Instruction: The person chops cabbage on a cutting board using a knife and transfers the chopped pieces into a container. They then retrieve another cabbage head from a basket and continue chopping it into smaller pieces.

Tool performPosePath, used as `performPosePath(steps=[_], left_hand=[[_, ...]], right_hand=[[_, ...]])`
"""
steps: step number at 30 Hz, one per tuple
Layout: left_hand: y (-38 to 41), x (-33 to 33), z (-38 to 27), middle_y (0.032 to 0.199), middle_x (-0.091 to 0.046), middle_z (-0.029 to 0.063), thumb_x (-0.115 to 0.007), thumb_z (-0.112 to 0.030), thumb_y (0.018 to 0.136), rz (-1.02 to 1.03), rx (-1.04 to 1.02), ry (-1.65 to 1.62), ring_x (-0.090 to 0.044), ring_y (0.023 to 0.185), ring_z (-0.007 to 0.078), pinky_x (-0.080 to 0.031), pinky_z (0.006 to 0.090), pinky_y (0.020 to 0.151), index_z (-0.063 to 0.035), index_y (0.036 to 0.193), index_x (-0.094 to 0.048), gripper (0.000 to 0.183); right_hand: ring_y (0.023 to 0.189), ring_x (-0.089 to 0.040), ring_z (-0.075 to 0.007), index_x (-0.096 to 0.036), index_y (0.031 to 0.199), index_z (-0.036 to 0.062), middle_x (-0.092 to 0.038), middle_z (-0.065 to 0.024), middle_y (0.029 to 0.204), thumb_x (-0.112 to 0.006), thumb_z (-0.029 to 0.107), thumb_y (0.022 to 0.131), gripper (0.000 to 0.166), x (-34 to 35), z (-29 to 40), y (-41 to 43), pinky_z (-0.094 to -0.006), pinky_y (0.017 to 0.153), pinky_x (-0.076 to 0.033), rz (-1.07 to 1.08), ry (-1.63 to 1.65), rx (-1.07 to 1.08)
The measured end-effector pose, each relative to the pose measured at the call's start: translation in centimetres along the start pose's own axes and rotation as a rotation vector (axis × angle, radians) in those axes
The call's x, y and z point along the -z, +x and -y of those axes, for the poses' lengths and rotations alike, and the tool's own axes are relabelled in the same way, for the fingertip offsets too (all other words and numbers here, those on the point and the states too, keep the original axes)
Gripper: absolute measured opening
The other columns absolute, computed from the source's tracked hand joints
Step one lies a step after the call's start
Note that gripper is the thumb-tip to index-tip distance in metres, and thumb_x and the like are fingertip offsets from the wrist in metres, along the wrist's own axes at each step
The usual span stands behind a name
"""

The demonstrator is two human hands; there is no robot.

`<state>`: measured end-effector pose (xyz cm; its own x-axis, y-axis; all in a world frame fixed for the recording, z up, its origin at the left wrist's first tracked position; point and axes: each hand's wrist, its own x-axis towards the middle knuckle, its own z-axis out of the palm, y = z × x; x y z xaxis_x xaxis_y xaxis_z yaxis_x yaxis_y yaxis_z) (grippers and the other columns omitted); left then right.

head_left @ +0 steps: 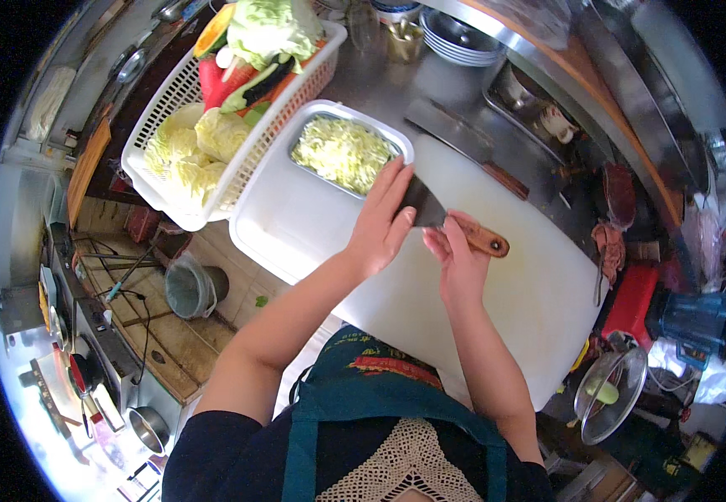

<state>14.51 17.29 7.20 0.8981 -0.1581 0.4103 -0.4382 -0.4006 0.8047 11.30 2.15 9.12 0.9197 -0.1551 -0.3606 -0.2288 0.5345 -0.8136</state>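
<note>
My right hand (463, 257) grips a cleaver (424, 204) where its wooden handle meets the blade, above the white cutting board (526, 276). Against the far side of the blade lies my left hand (382, 219), its fingers stretched out at the rim of a metal container. That container holds shredded cabbage (341, 154) and stands in the far end of a white plastic tray (275, 232). Whether any cabbage is between my left palm and the blade is hidden.
A white perforated basket (281, 113) with cabbages and other vegetables stands at the left. Behind the board lies a second knife (457, 147) with a wooden handle. Stacked bowls (463, 53) stand at the back; a glass lid or bowl (611, 398) is at the right. A bin (193, 288) stands on the floor.
</note>
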Motion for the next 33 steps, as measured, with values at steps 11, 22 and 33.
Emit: performPosePath(steps=[11,22,33], left_hand=[[6.5,5.8,13.7,0.141,-0.039,0.0203,-0.047,-0.030,0.093,0.007,0.083,0.295,-0.037,0.127,0.0410,-0.030,0.0440,0.108,0.0019,0.131,-0.046,0.050],[10.9,7.7,15.8,0.115,-0.054,0.0126,-0.055,-0.019,0.085,0.085,0.283,0.476,-0.047,0.110,0.0331,-0.039,0.0473,0.094,-0.0065,0.108,-0.062,0.027],[6.1,9.8,12.4,0.110,-0.059,0.0081,-0.071,-0.010,0.073,0.204,-0.272,0.331,-0.052,0.106,0.0311,-0.042,0.0435,0.089,-0.0106,0.097,-0.063,0.025]], right_hand=[[0.079,-0.064,-0.0192,-0.056,0.109,-0.0012,-0.061,-0.0105,0.098,-0.061,0.008,0.088,0.023,-5.5,1.6,2.8,-0.0312,0.073,-0.057,-0.130,-0.140,0.114],[0.075,-0.064,-0.0186,-0.057,0.109,0.0009,-0.060,-0.0088,0.094,-0.061,0.007,0.088,0.022,-3.0,1.7,2.9,-0.0296,0.069,-0.056,-0.236,-0.147,0.133],[0.076,-0.065,-0.0184,-0.057,0.109,0.0015,-0.061,-0.0081,0.093,-0.062,0.008,0.089,0.022,-3.5,1.5,3.8,-0.0296,0.069,-0.055,-0.233,-0.194,0.134]])
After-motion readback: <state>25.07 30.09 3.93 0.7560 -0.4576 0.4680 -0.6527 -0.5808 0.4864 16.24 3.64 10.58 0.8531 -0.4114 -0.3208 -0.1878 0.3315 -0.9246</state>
